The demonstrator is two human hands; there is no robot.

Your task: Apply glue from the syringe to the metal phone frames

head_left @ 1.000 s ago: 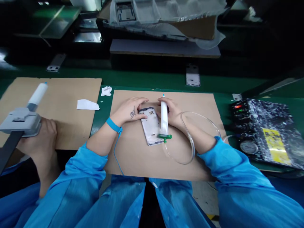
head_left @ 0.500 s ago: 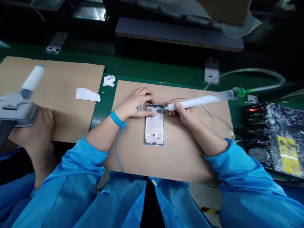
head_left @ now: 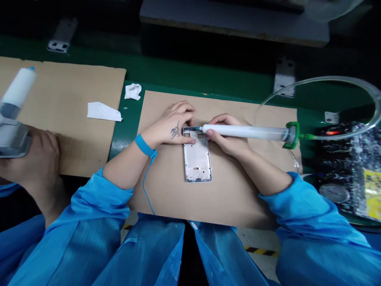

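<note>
A phone frame [head_left: 197, 161], silvery with small cut-outs, lies on brown cardboard [head_left: 166, 178] in front of me. Its upper left edge is gripped by my left hand [head_left: 176, 124], the thumb lying across the inner face and the fingers at the far side. A blue band circles that wrist. My right hand [head_left: 230, 137] is closed round the front of a dispensing syringe [head_left: 253, 132] filled with white material. The syringe's blue needle tip is at the frame's top edge; whether it touches cannot be made out. A clear tube [head_left: 336, 79] leads from its green cap.
A black-and-white speckled box [head_left: 336, 171] with a gauge stands at the right. Other phone frames lie at the back left [head_left: 63, 35] and back right [head_left: 285, 77]. White paper scraps [head_left: 104, 111] are on the left. Beside me, a co-worker's hand [head_left: 41, 159] holds a grey device.
My right hand has swung the syringe flatter, and its tip has moved left and up along the frame's top edge. The camera view has shifted slightly. The left hand keeps its hold.
</note>
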